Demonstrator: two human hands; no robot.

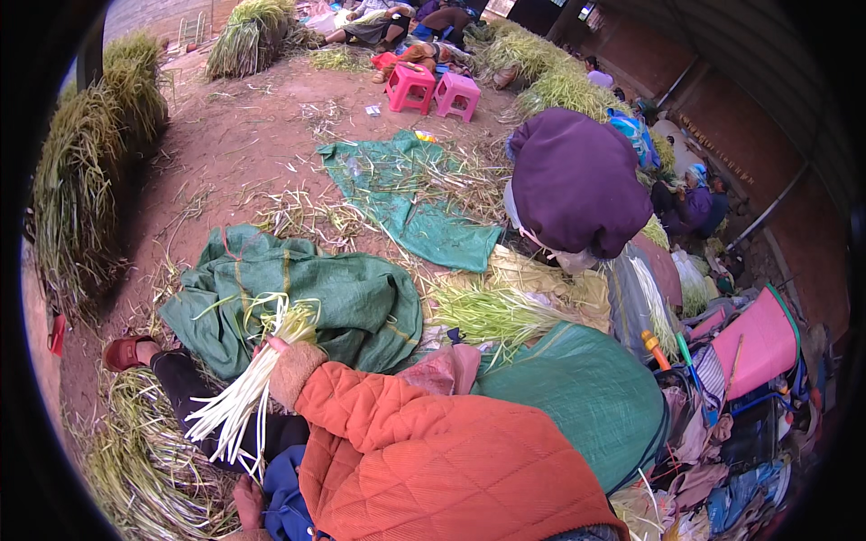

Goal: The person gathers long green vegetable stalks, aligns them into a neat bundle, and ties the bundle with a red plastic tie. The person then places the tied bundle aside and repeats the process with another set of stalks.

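My right hand, at the end of an orange quilted sleeve, is closed round a bundle of white stalks with pale green tops, held over my dark-trousered leg. My left hand is low at the lower left beside blue cloth on my lap, near the stalks' lower ends; its fingers are too unclear to tell if open. A crumpled green sack lies beyond the bundle. A heap of loose leafy stalks is at the lower left.
A co-worker in purple bends over ahead right, by pale green stalks. A green tarp and pink stools are beyond. Straw bundles stand left. Clutter with a pink mat is at right. More people sit farther back.
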